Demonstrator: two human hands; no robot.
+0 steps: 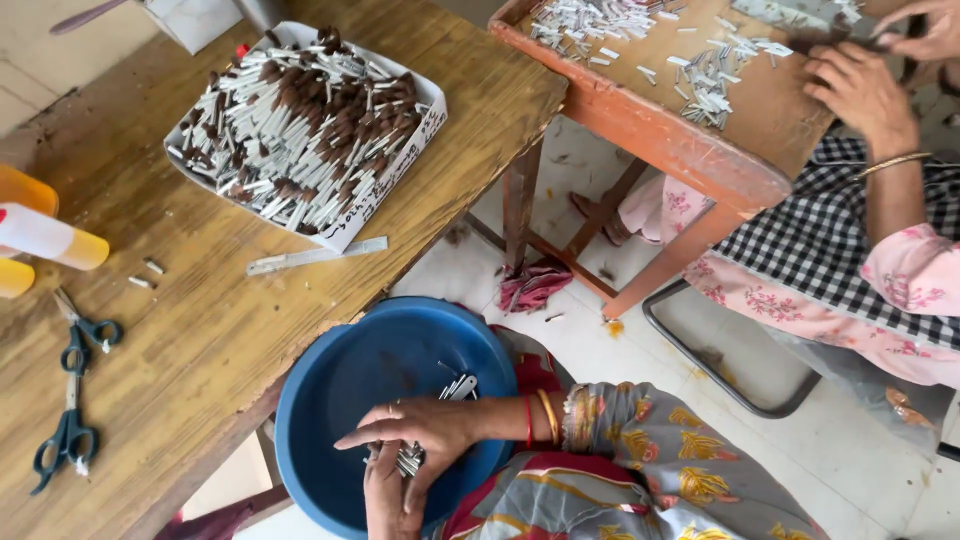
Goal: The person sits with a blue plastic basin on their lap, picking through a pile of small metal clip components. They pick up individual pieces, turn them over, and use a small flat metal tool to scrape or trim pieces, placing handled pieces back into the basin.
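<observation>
Far left on the wooden table (200, 330): yellow-capped bottles (45, 238), two scissors (72, 405), a few loose sticks (145, 273). Farther along, a white tray (400, 175) heaped with brown-tipped sticks (300, 125), a ruler (315, 256) just below it. Low centre, off the table edge, a blue basin (340, 390) on the lap. Over the basin, both hands together: left hand (388, 495) underneath, clamped on a bundle of silver sticks (408, 458); right hand (415, 428) laid across on top, fingers spread, touching the bundle. A few more silver sticks (458, 386) loose in the basin just beyond. A red rag (530, 285) on the floor between table legs. Upper right, an orange table (690, 150) strewn with white sticks (700, 75), another person's hands (865, 90) busy at its far edge.
</observation>
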